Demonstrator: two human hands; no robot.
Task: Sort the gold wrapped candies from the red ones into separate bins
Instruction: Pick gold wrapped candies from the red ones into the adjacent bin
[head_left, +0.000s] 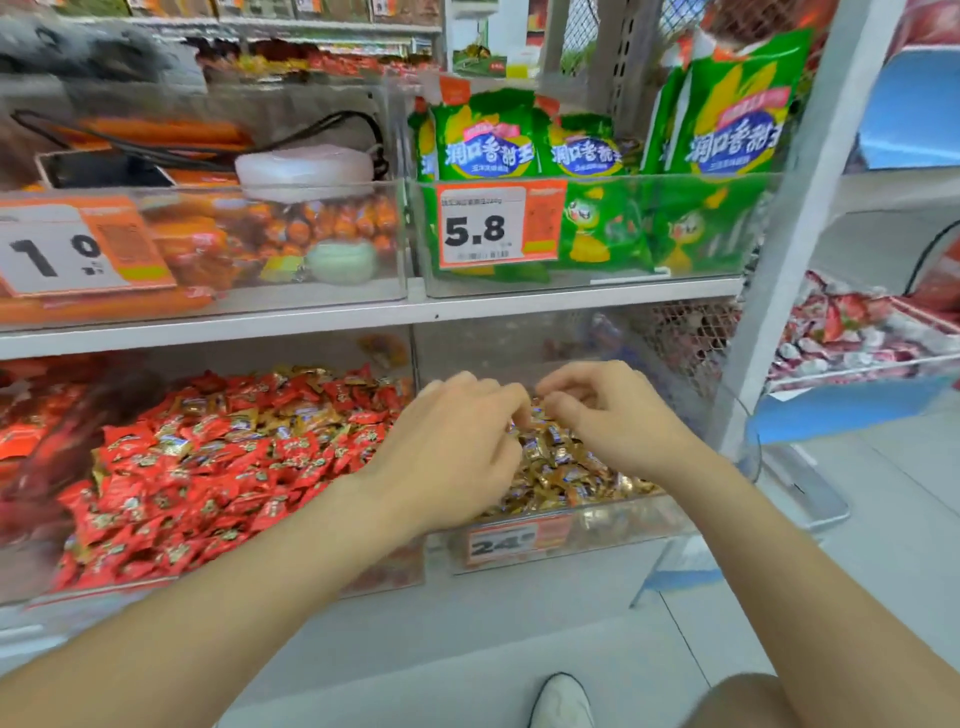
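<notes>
The left hand (457, 441) and right hand (608, 415) curled over the gold candies (561, 473) beside the red candies (208, 457), and I could not tell whether either grasped any.

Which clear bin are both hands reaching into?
The lower right bin, filled with gold candies. The left hand and right hand are both in it; its neighbour holds mostly red candies.

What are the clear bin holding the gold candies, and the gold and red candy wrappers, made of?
Clear rectangular bin of gold candies: rigid transparent plastic, probably acrylic; the front wall is glossy and the candies show through it. Gold crinkled candy wrappers: shiny metallised film or foil, judging by bright glints. Red crinkled candy wrappers: glossy printed plastic film; foil-lined or not, cannot tell.
</notes>
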